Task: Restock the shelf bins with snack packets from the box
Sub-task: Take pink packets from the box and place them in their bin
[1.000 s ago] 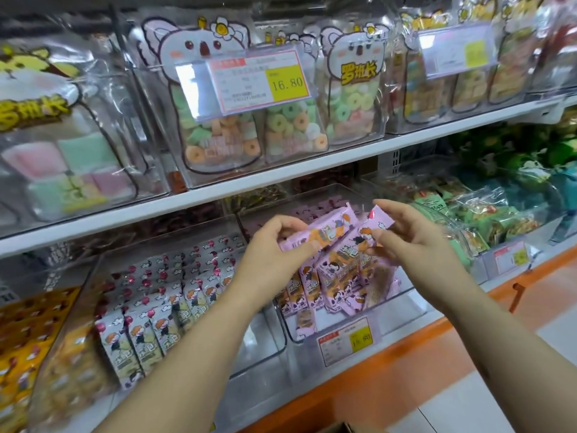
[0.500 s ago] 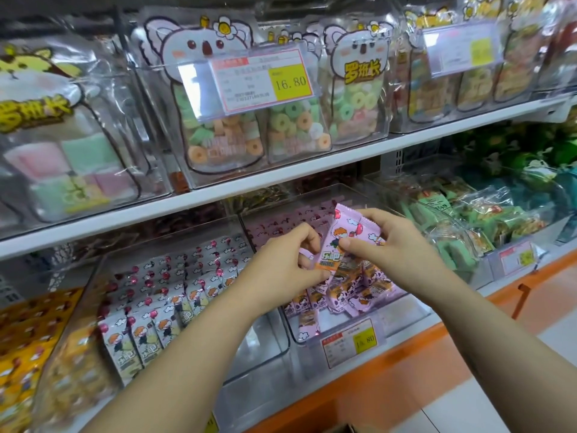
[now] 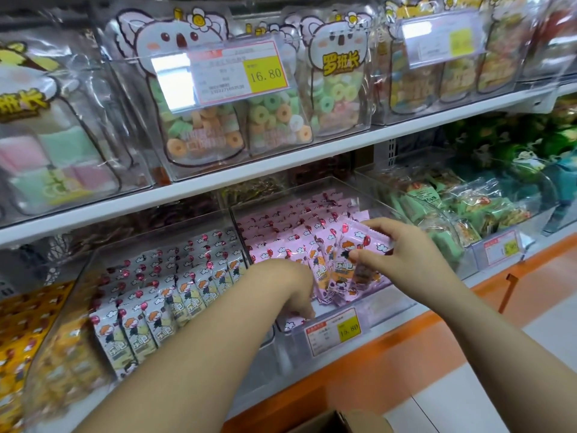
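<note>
Pink snack packets (image 3: 324, 242) are standing in rows inside a clear shelf bin (image 3: 387, 303) at the centre of the view. The person's right hand (image 3: 409, 264), coming in from four o'clock, is pinching the frontmost few packets between its thumb and curled fingers (image 3: 379, 225), holding them upright against the row. The left hand (image 3: 290, 285), reaching in from seven o'clock, is dipping its fingers (image 3: 307, 309) down just behind the bin's front wall, beside a packet lying flat there; whether they are gripping anything cannot be told. A cardboard box (image 3: 331, 423) is showing at six o'clock, cut off by the bottom edge. White packets (image 3: 168, 304) of a similar design are filling the neighbouring bin at nine o'clock. The step in hand appears to be seating a handful of packets at the front of the pink row. The next move is probably calling for easing them down until they are standing straight, letting go, then reaching to the box for more.
</note>
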`<move>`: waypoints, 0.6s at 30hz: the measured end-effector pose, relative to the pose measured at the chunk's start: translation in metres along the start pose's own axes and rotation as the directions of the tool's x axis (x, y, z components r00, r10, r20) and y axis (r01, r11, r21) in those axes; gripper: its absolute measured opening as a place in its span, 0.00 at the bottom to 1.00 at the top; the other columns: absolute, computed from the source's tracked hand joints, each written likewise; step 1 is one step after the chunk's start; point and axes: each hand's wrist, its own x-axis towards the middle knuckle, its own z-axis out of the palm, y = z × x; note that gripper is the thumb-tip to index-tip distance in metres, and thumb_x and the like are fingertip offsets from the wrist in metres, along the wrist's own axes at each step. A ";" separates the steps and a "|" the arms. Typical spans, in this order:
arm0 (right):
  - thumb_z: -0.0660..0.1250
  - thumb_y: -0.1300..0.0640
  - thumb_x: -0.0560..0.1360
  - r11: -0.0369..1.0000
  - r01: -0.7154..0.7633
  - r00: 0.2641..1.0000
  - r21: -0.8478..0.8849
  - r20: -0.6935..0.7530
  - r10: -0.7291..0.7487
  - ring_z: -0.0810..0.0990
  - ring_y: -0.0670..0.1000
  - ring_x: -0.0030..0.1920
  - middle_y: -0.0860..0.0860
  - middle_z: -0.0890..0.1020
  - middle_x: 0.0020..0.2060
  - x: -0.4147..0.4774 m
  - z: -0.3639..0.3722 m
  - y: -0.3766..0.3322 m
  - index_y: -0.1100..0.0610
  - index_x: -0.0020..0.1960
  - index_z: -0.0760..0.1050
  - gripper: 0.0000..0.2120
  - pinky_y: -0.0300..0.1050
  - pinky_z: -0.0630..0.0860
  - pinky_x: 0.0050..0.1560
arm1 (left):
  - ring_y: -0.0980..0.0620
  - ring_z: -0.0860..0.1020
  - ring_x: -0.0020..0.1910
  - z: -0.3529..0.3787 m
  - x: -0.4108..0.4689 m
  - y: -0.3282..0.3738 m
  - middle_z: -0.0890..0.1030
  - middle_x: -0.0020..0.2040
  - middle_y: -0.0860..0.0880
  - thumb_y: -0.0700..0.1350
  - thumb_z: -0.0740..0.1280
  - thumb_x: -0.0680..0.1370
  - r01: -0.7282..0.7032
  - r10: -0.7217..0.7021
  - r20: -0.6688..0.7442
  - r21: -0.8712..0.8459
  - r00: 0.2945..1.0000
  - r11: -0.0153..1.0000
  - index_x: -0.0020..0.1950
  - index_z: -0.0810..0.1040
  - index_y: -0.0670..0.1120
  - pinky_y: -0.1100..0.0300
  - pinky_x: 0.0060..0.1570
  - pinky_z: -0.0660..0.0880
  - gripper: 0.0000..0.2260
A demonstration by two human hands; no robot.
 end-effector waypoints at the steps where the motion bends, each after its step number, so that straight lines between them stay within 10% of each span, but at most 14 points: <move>1: 0.74 0.53 0.70 1.000 0.006 1.000 -0.009 -0.001 -0.006 0.70 0.38 0.51 0.46 0.79 0.57 0.000 -0.001 0.000 0.56 0.61 0.77 0.21 0.21 0.62 0.43 | 0.44 0.79 0.51 0.001 0.002 0.001 0.81 0.55 0.48 0.50 0.67 0.76 0.020 -0.020 0.031 -0.007 0.999 1.000 0.58 0.78 0.45 0.57 0.43 0.72 0.14; 9: 0.75 0.55 0.70 1.000 0.000 1.000 0.010 -0.015 0.000 0.71 0.37 0.49 0.37 0.74 0.45 0.001 -0.003 0.002 0.56 0.59 0.78 0.19 0.17 0.63 0.43 | 0.47 0.76 0.48 -0.008 -0.010 -0.001 0.79 0.55 0.47 0.42 0.72 0.71 0.001 -0.013 -0.148 -0.081 0.989 0.997 0.62 0.73 0.47 0.58 0.42 0.73 0.20; 18: 0.73 0.48 0.71 0.999 -0.022 0.985 -0.035 0.172 0.028 0.73 0.47 0.62 0.49 0.76 0.64 0.016 0.007 0.008 0.54 0.66 0.73 0.26 0.38 0.65 0.54 | 0.57 0.74 0.47 -0.026 -0.028 -0.039 0.78 0.56 0.56 0.37 0.68 0.73 -0.159 0.090 -0.331 -0.187 0.939 0.969 0.63 0.75 0.52 0.65 0.42 0.70 0.20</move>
